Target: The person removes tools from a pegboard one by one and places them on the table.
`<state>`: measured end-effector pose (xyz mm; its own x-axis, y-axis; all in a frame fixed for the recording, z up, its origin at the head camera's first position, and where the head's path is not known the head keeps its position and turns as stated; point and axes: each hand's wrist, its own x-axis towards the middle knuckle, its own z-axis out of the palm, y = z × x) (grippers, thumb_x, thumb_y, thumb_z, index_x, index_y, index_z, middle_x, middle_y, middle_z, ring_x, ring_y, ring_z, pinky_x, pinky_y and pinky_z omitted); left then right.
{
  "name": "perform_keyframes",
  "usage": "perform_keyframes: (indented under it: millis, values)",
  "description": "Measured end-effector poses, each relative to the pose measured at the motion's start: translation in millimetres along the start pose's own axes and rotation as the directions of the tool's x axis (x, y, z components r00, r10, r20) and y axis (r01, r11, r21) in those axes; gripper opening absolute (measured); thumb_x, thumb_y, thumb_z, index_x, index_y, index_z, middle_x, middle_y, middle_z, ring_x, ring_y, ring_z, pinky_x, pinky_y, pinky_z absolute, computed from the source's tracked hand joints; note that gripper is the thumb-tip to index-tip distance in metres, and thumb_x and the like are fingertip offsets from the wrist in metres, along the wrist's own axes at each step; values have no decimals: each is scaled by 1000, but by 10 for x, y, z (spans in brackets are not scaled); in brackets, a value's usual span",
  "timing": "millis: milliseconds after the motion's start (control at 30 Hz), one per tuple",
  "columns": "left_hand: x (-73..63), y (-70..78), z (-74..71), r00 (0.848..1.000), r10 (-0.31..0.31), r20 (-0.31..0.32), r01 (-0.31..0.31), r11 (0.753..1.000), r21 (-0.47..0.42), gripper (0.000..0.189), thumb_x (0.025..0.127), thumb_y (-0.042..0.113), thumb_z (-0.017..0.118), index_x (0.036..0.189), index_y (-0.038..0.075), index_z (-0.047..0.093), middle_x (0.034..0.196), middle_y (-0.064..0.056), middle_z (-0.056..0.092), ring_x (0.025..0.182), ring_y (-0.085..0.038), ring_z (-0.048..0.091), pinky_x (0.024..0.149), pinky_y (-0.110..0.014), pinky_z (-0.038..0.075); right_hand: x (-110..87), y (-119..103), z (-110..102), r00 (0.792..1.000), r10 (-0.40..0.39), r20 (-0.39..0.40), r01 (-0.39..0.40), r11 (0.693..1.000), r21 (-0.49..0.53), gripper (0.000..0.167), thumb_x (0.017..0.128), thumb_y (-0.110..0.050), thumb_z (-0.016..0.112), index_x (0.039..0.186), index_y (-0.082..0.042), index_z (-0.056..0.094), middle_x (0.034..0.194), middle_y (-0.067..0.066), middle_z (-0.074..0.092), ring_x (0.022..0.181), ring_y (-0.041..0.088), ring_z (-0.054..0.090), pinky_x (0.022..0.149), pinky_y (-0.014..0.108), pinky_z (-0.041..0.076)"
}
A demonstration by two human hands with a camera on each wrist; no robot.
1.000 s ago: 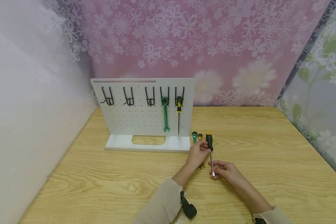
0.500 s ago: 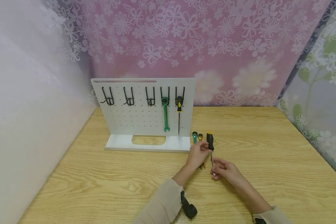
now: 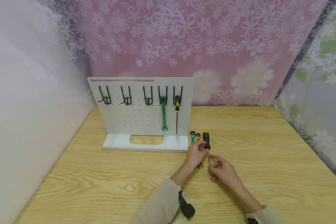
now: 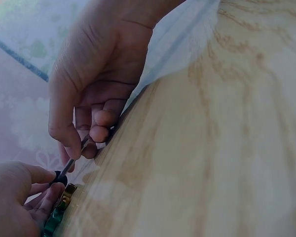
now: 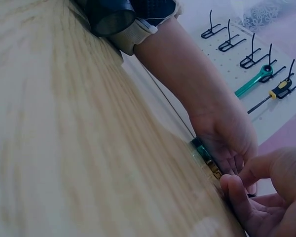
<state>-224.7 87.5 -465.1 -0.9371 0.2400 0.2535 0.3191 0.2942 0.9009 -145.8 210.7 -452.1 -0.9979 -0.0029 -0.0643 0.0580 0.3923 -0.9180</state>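
A screwdriver (image 3: 206, 140) with a black handle, yellow end and bare metal shaft lies between my two hands, handle pointing away from me. My left hand (image 3: 196, 154) pinches it where the handle meets the shaft. Lower down, the thumb and fingers of my right hand (image 3: 224, 171) pinch the shaft near its tip, which they cover. The left wrist view shows the shaft (image 4: 66, 168) running from one hand to the other. Beside and partly under my left hand lie a green ratchet wrench (image 3: 193, 134) and a gold ratchet wrench (image 3: 198, 136), their middles hidden.
A white pegboard stand (image 3: 123, 119) rises at the back left of the wooden table (image 3: 100, 183). From its black hooks hang a green wrench (image 3: 163, 115) and a yellow-black screwdriver (image 3: 177, 107); three hooks on the left (image 3: 126, 96) hold nothing. Patterned walls enclose the table.
The head view has shifted slightly. My right fingers have turned a little and now cover the screwdriver's tip, which showed earlier. Both hands keep their hold on the screwdriver.
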Motion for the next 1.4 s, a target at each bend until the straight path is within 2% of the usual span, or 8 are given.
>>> perform_keyframes:
  millis: [233, 400, 667, 967, 1400]
  values:
    - [19, 12, 9, 1000, -19, 3, 20, 1000, -6, 24, 81, -1, 67, 105, -3, 63, 92, -8, 60, 78, -12, 61, 67, -14, 48, -6, -11, 3, 999, -8, -33, 6, 999, -34, 50, 83, 1, 59, 130, 6, 43, 78, 11, 56, 53, 22, 59, 46, 30, 51]
    - [6, 25, 20, 1000, -18, 7, 18, 1000, -7, 24, 81, -2, 66, 105, -4, 64, 93, -8, 60, 78, -12, 60, 68, -13, 47, -10, -10, -9, 999, -18, -34, 15, 997, -76, 47, 83, 2, 59, 128, 6, 45, 76, 10, 54, 50, 21, 57, 43, 29, 49]
    - [-19, 13, 34, 1000, -6, 15, 6, 1000, -1, 22, 81, -2, 67, 103, -5, 64, 93, -10, 60, 77, -13, 60, 67, -14, 48, -4, 36, -1, 1000, -12, -26, 10, 998, -67, 46, 83, 3, 60, 127, 6, 46, 75, 9, 52, 49, 21, 57, 42, 29, 49]
    - [1, 3, 38, 999, -36, 13, 36, 999, 0, 22, 81, -1, 67, 102, -3, 64, 92, -7, 60, 76, -11, 60, 66, -14, 48, -4, 50, 10, 999, -22, -33, 20, 997, -73, 45, 82, 5, 58, 126, 5, 47, 74, 9, 52, 47, 19, 55, 40, 28, 48]
    - [23, -8, 8, 999, -54, -1, 54, 998, -21, 24, 80, -2, 68, 103, -2, 63, 93, -7, 57, 78, -13, 60, 66, -14, 48, 45, 5, 41, 998, -17, -60, 8, 988, -151, 48, 79, 2, 56, 126, 2, 49, 72, 7, 52, 43, 16, 53, 38, 28, 47]
